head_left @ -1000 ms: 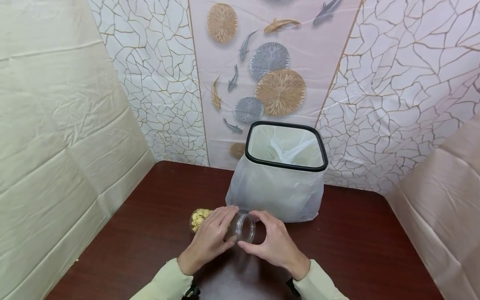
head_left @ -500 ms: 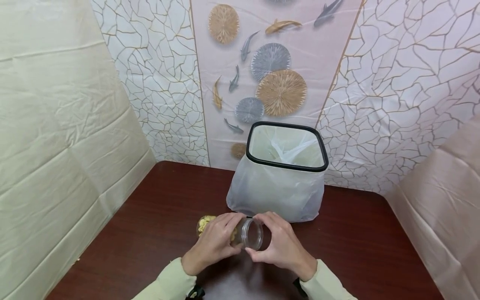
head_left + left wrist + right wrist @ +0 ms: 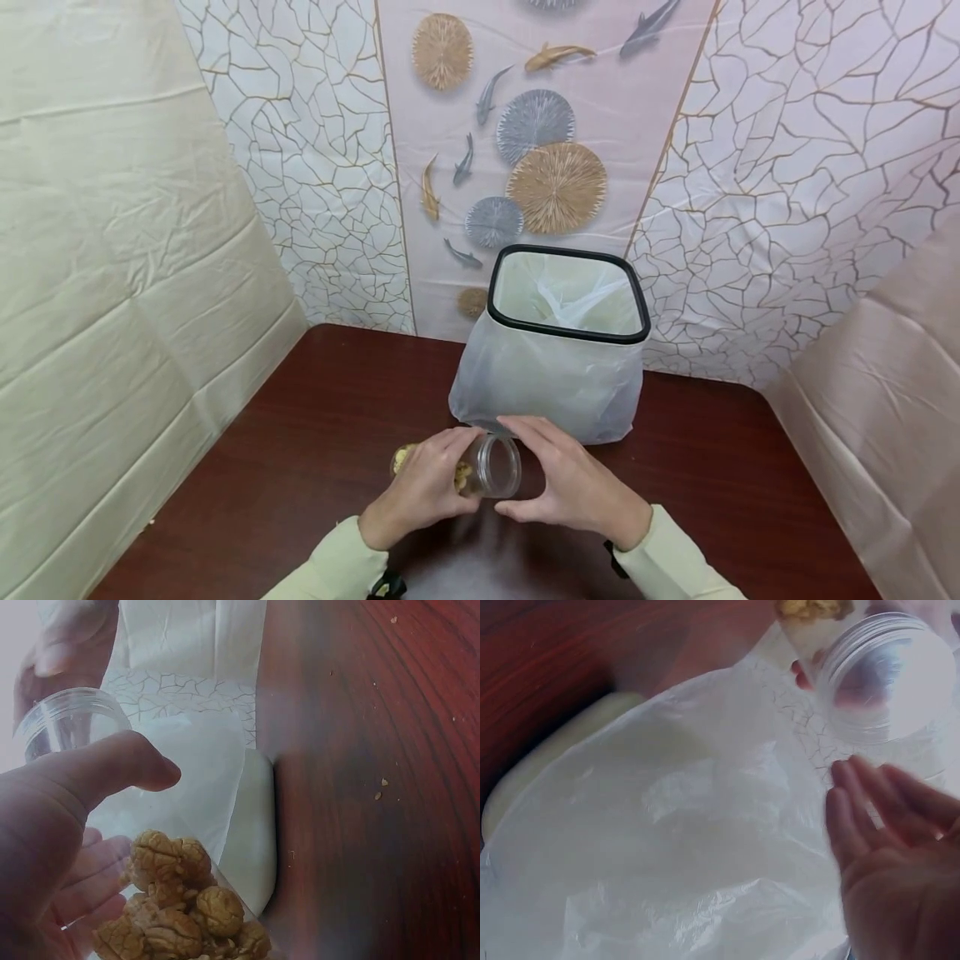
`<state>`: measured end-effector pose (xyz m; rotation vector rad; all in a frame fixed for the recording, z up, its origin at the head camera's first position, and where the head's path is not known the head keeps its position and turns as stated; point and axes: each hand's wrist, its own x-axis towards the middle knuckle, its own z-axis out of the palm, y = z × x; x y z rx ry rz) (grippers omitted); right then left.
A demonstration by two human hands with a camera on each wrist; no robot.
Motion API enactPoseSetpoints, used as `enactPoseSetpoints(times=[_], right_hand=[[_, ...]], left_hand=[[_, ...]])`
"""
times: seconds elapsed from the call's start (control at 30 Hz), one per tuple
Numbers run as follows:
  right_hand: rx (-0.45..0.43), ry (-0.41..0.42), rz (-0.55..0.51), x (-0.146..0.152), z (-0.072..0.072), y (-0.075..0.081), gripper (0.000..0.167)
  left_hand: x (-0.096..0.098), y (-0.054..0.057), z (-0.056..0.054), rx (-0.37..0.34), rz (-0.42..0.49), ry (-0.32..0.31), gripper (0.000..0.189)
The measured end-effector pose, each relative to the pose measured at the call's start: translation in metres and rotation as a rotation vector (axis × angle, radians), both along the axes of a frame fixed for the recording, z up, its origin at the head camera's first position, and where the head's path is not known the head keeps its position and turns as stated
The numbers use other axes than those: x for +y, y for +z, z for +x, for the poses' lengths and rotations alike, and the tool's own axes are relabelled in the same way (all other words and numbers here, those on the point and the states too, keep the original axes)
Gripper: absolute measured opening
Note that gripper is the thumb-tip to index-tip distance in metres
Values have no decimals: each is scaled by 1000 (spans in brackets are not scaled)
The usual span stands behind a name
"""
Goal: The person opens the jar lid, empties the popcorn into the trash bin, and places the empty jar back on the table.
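A clear jar [image 3: 471,468] lies on its side in the air above the table, its lidded end pointing right. My left hand [image 3: 423,482] grips it round the body. Walnut kernels [image 3: 176,907] show through the wall, gathered at the end away from the lid in the left wrist view. The see-through lid [image 3: 889,682] has a ridged rim and a bright glare. Just right of it, my right hand [image 3: 573,487] stands with fingers and thumb spread apart, holding nothing. In the right wrist view a gap separates its fingertips from the lid.
Behind the hands stands a bin with a black rim [image 3: 570,335], lined with a white plastic bag [image 3: 551,383]. Small crumbs [image 3: 384,782] dot the dark red table [image 3: 337,383]. Cloth walls [image 3: 135,292] enclose the left, back and right sides.
The jar and both hands have shifted slightly right and toward me. My right hand's fingers, earlier against the lid, have spread and come off it. My left hand keeps its grip.
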<state>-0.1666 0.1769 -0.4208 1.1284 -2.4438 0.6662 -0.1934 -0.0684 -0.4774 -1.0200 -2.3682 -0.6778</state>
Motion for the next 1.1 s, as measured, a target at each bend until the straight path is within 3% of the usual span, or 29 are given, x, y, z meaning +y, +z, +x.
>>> enactPoseSetpoints(times=[0.27, 0.47, 0.6, 0.77, 0.87, 1.1], right_hand=[[-96, -154, -81, -4, 2, -4, 64], [-131, -176, -98, -7, 2, -10, 56], [-107, -133, -84, -5, 1, -11, 61], [-18, -42, -21, 1, 2, -9, 88], [10, -31, -8, 2, 4, -7, 98], [-47, -158, -68, 0, 4, -6, 78]], left_hand=[[1, 1, 0, 5, -14, 32, 77], [2, 0, 0, 6, -8, 35, 78], [2, 0, -1, 6, -2, 23, 78], [2, 0, -1, 0, 6, 15, 78], [2, 0, -2, 2, 9, 16, 79], [4, 0, -2, 15, -3, 21, 79]])
